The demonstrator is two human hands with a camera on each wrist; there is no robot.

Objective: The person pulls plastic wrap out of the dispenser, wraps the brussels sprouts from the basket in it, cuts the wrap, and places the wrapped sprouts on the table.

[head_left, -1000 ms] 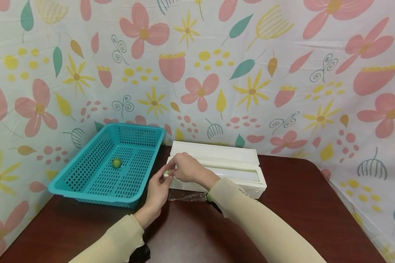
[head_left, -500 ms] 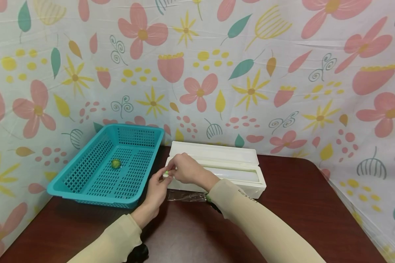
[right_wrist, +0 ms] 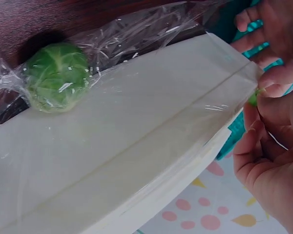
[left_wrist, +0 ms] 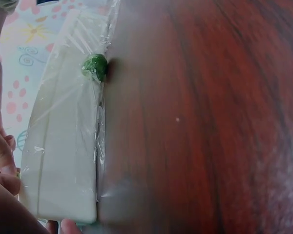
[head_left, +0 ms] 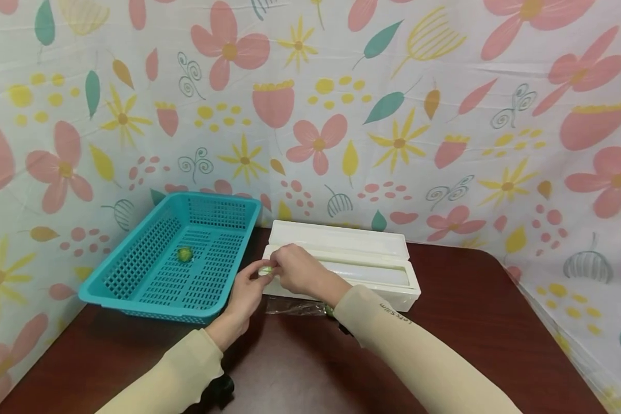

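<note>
A white cling film box [head_left: 341, 290] lies on the table with its lid raised at the back and a pale roll [head_left: 364, 272] inside. My left hand [head_left: 243, 299] holds the box's left end between thumb and fingers. Close beside it, my right hand [head_left: 297, 270] pinches a small light-green piece [right_wrist: 254, 99] at that same end, mostly hidden by fingertips. Clear cling film [right_wrist: 151, 36] hangs down the box's front side and covers a Brussels sprout [right_wrist: 57, 77] resting against the box. The right sleeve mostly hides this sprout in the head view.
To the left stands a turquoise perforated basket [head_left: 90, 292] with one wrapped green sprout [head_left: 185, 254] inside. The dark red-brown table [head_left: 290, 356] extends in front and to the right. A flowered cloth [head_left: 315, 69] hangs behind everything.
Both hands stay at the box's left end. The fingers have shifted slightly around the small green piece, and the head view has moved a little.
</note>
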